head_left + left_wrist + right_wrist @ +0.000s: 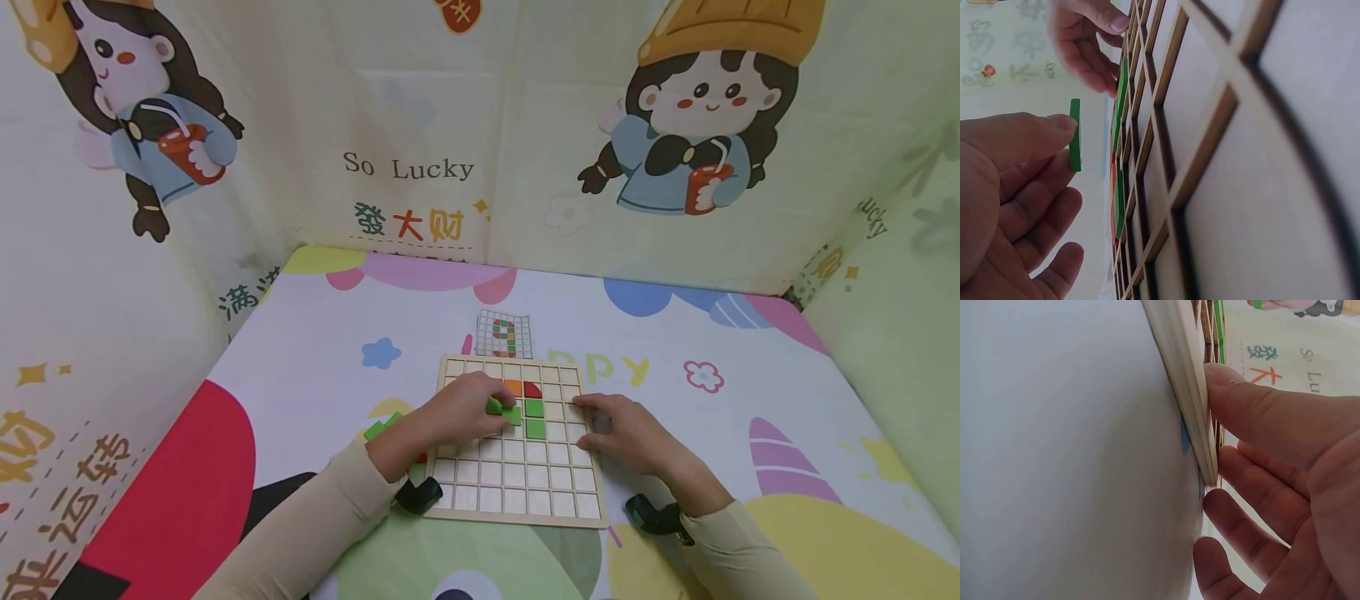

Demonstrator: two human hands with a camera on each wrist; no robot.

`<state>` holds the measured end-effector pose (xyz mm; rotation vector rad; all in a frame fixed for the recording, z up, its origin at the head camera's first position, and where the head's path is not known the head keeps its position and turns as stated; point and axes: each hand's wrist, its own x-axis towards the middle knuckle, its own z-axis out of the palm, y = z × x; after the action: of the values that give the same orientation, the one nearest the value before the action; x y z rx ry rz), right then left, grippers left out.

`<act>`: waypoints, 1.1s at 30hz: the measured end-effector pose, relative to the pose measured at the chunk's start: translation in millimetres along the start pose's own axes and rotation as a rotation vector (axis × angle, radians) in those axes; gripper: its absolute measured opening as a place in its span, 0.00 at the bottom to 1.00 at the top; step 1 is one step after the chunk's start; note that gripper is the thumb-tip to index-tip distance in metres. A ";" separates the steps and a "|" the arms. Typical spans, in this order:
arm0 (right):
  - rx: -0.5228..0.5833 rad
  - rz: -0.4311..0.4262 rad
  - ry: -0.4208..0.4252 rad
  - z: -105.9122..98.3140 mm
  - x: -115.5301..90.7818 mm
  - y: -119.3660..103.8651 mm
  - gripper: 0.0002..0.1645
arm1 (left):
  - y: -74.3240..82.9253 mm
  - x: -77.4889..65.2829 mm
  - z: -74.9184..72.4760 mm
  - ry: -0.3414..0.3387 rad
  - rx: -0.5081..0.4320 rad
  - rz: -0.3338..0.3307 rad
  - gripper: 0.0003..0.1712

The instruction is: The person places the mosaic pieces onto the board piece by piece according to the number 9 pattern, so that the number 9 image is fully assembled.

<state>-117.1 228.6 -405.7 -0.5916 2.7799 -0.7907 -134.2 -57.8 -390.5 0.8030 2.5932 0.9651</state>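
we seem mid-placement: our left hand (467, 407) pinches a green tile (1075, 134) above the board (491, 499); our right hand (632, 427), loosely spread, touches its edge. the next move likely calls for squaring the tile up and lowering it.

I'm facing a pale backdrop (525, 167) that's showing a printed girl in an orange hat (705, 125) right, a tilted one (161, 121) upper left, "So Lucky" lettering (408, 167) between. A patterned tablecloth (315, 392) is showing me a blue star (381, 353) left, pink flower outline (703, 377) right, striped purple shape (795, 458) nearer me.
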 end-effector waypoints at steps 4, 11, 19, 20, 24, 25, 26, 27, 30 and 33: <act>0.001 -0.001 0.001 0.2 0.6 0.9 0.34 | 0.4 1.6 3.0 0.000 -0.003 0.001 0.13; -0.002 -0.002 0.005 0.3 0.9 0.9 0.34 | 0.8 3.1 7.0 -0.013 0.009 -0.017 0.13; 0.001 0.008 -0.003 0.1 0.0 0.3 0.34 | 2.1 1.9 10.4 -0.018 0.005 -0.033 0.10; 0.001 0.008 -0.002 0.2 -0.1 0.5 0.34 | 2.3 1.7 10.7 -0.018 0.004 -0.037 0.10; 0.004 0.003 0.001 0.3 0.0 0.9 0.34 | 2.4 1.1 11.4 -0.027 0.003 -0.051 0.10; 0.002 0.000 0.003 0.2 0.1 0.8 0.34 | 2.4 1.1 11.5 -0.030 0.005 -0.053 0.10; 0.001 0.000 0.005 0.4 0.2 1.0 0.34 | 2.4 1.1 11.7 -0.032 0.008 -0.053 0.10; -0.001 -0.001 0.006 0.6 0.3 1.1 0.34 | 2.3 1.0 11.7 -0.034 0.011 -0.052 0.10; -0.005 -0.005 0.005 0.6 0.5 1.1 0.34 | 2.6 1.4 11.9 -0.039 0.016 -0.052 0.10; -0.003 -0.006 0.003 0.6 0.3 0.9 0.34 | 3.1 2.0 12.2 -0.047 0.031 -0.055 0.11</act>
<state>-117.5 228.9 -406.7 -0.6008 2.7840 -0.7891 -129.5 -48.3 -397.6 0.7486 2.5821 0.8822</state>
